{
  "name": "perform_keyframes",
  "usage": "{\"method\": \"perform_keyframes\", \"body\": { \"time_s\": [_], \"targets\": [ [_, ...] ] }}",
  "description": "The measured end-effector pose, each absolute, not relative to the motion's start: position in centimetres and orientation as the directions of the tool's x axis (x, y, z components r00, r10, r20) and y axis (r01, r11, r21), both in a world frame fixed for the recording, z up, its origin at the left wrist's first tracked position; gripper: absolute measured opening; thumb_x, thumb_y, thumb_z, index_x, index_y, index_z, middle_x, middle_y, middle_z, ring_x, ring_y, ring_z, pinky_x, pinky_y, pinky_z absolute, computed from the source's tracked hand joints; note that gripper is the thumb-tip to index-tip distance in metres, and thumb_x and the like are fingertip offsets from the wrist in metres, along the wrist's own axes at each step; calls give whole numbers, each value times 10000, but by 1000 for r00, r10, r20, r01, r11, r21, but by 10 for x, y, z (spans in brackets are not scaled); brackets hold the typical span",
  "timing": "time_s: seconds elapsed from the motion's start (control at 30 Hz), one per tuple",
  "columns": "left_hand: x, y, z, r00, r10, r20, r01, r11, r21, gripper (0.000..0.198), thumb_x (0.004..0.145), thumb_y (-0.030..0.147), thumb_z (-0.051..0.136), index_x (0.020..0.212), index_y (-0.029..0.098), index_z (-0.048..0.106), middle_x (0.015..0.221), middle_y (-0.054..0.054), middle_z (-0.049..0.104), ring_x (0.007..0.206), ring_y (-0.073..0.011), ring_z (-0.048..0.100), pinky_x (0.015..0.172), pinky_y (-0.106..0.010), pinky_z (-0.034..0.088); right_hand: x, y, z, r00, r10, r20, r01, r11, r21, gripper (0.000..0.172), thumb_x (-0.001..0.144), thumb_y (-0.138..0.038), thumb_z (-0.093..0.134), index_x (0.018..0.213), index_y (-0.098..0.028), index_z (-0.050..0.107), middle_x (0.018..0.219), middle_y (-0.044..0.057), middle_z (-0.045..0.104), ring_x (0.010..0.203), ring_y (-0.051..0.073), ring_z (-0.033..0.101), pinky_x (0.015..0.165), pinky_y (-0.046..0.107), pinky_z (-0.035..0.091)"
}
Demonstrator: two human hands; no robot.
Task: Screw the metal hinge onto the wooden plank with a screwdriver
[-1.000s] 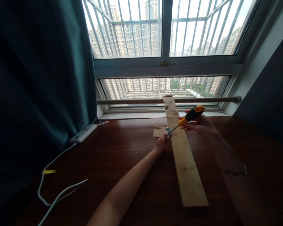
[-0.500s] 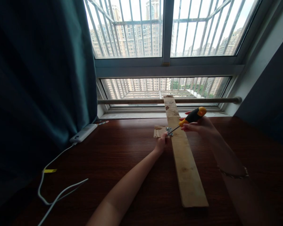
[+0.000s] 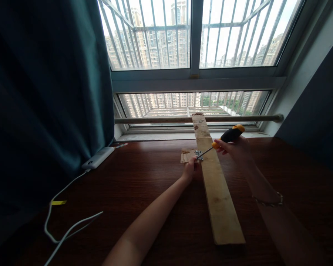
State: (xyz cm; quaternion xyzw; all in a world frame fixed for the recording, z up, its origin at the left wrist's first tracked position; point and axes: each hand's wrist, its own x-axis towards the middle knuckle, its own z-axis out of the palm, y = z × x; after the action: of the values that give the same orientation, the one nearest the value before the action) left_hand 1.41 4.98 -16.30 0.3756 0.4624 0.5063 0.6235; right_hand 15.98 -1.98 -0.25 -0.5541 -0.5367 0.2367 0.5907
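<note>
My right hand (image 3: 235, 147) grips a screwdriver (image 3: 231, 134) with a black and yellow handle, the shaft slanting down to the left. Its tip meets a small metal hinge (image 3: 199, 154), which lies across the joint between a long wooden board (image 3: 220, 192) and a short wooden block (image 3: 186, 155). Close to the screwdriver's tip, my left hand (image 3: 189, 170) has its fingers pinched together at the hinge's near edge and the block's corner. What lies between those fingertips is too small to make out.
The board rests on a dark wooden surface (image 3: 144, 192), its far end reaching a horizontal rail (image 3: 155, 120) before the window. At left lie a white power strip (image 3: 98, 157), a white cable (image 3: 48, 221) with a yellow tag, and a blue curtain (image 3: 72, 74).
My right hand has shifted its fingers on the screwdriver's handle, and its wrist has turned and moved slightly left. The left hand, board and block stay nearly where they were.
</note>
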Motion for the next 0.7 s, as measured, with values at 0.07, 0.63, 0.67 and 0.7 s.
{"method": "perform_keyframes", "body": {
  "time_s": [0.07,0.63,0.67,0.7],
  "targets": [
    [14,50,-163,51,978,-205,-270,211,939,400,672,513,548,558,131,578,473,-21,516,448,-102,452,466,-239,320,160,-20,-3,286,883,372,284,292,-913,409,558,-461,770,734,-135,598,696,95,685,494,227,642,379,283,535],
    [15,49,-165,85,981,-175,-350,194,917,387,667,504,567,548,137,544,445,4,473,407,-77,396,436,-233,269,153,-27,-3,264,868,421,349,321,-880,426,535,-464,780,722,-135,586,653,79,662,518,226,636,487,329,549],
    [15,49,-164,90,980,-175,-377,197,905,375,666,494,574,560,135,548,445,7,471,403,-74,393,431,-231,262,152,-27,-5,293,846,445,408,310,-859,410,558,-475,765,702,-134,589,590,65,643,483,218,622,466,321,539],
    [15,49,-164,97,980,-174,-399,198,895,364,668,484,577,573,133,553,445,9,471,401,-73,394,428,-229,260,152,-26,-6,310,834,456,433,303,-849,405,573,-482,755,696,-133,592,543,52,624,450,210,608,442,314,529]
  ]
}}
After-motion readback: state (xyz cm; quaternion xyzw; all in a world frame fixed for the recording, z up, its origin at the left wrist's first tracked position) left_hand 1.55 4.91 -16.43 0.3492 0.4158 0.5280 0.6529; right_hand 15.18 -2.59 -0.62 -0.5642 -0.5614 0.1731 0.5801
